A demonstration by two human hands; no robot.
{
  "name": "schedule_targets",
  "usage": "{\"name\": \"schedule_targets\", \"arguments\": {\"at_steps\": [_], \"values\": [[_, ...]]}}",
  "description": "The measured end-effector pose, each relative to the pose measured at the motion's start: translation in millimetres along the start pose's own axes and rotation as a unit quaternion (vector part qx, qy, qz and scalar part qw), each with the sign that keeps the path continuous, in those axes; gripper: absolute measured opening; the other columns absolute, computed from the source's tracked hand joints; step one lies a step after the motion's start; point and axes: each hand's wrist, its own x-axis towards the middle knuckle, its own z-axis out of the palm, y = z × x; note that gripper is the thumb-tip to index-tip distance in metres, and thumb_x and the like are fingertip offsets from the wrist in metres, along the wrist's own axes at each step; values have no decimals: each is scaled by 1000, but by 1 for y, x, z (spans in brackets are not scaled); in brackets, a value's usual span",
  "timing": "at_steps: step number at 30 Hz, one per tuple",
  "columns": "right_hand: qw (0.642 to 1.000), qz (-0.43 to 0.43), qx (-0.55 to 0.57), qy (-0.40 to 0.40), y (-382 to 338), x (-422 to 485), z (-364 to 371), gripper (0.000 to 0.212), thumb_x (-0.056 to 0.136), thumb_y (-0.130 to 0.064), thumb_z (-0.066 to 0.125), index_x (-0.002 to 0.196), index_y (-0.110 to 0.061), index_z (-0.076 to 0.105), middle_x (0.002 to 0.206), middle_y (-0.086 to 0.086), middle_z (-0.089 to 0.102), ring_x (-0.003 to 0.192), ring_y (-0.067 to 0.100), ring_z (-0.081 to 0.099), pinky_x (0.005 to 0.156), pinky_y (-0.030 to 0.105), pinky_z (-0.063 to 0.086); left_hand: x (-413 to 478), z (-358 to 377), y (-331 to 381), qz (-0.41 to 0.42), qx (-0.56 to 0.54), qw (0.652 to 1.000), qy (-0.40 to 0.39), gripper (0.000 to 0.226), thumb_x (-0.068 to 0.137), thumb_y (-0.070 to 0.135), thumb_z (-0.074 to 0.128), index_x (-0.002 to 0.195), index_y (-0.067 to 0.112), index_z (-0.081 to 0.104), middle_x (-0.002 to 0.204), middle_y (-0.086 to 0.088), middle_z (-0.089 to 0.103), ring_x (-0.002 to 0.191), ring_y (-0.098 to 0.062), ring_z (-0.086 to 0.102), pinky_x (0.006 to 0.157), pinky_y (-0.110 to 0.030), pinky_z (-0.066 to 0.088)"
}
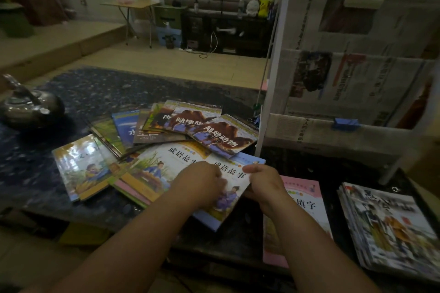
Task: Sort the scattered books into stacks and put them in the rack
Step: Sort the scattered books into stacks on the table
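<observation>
Several thin picture books [152,140] lie fanned out on the dark table [71,93]. On top near me is a white and blue storybook [232,188]. My right hand [264,183] pinches its right edge, thumb on the cover. My left hand [202,182] rests on the same book with fingers curled at its middle. Two brown animal books [223,135] lie just behind it. A pink book [302,200] lies under my right forearm. A stack of books [390,228] sits at the right. The white rack [345,93], lined with newspaper, stands behind at the right.
A metal teapot [28,104] stands at the table's left. Beyond the table are wooden floor, a folding table [133,7] and a dark cabinet [226,31] with toys on it. A blue clip [345,123] is fixed on the rack's lower shelf.
</observation>
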Motion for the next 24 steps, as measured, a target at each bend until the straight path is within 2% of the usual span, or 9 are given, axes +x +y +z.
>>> {"name": "schedule_targets", "arguments": {"at_steps": [3,6,8,12,14,18,21,24], "values": [[999,-20,-35,20,18,33,-9,35,80,-12,40,79,-28,71,118,12,63,99,37,64,84,52,57,7,1,-18,-44,-3,999,-1,30,98,31,47,115,14,65,116,-8,65,103,-26,59,87,-34,50],[998,-19,-55,14,26,45,-19,39,76,-12,38,79,-34,70,119,11,63,102,38,62,87,52,55,12,6,-18,-77,-53,995,33,27,99,20,45,116,14,65,114,-9,66,101,-25,60,82,-31,48],[997,-24,-75,11,17,31,-25,35,78,-11,39,79,-32,68,116,10,63,102,37,61,90,53,54,13,11,-12,-78,-116,989,44,25,98,18,48,117,14,64,115,-9,64,101,-25,60,84,-32,49],[994,-29,-100,24,-4,-4,-35,28,89,-4,40,82,-21,62,118,12,61,99,36,62,87,49,56,11,22,-1,-91,-118,989,11,27,98,22,50,123,15,57,121,-8,60,109,-25,55,79,-27,40],[992,-29,-116,34,-7,-9,-44,26,92,-4,40,84,-19,61,118,13,60,97,35,63,84,45,57,11,27,6,-95,-157,983,0,28,96,21,55,124,17,56,121,-7,59,109,-25,55,80,-27,41],[972,-56,-213,81,-10,-14,-67,23,96,-6,41,90,-20,59,111,8,56,94,25,58,78,37,54,11,36,19,-100,-259,961,-2,23,87,6,60,107,18,61,102,3,61,90,-19,56,78,-30,47],[940,-73,-309,125,-13,-17,-85,18,96,-7,45,103,-16,59,113,9,57,98,25,56,83,37,51,12,45,31,-125,-368,921,-26,24,81,1,66,102,12,70,98,-4,71,87,-23,67,81,-41,58],[912,-57,-385,132,-16,-19,-96,22,96,-7,50,115,-8,60,119,14,59,108,30,56,82,36,46,14,53,44,-140,-410,901,-26,21,77,0,72,80,20,68,90,-7,73,79,-23,71,76,-43,61]]}}
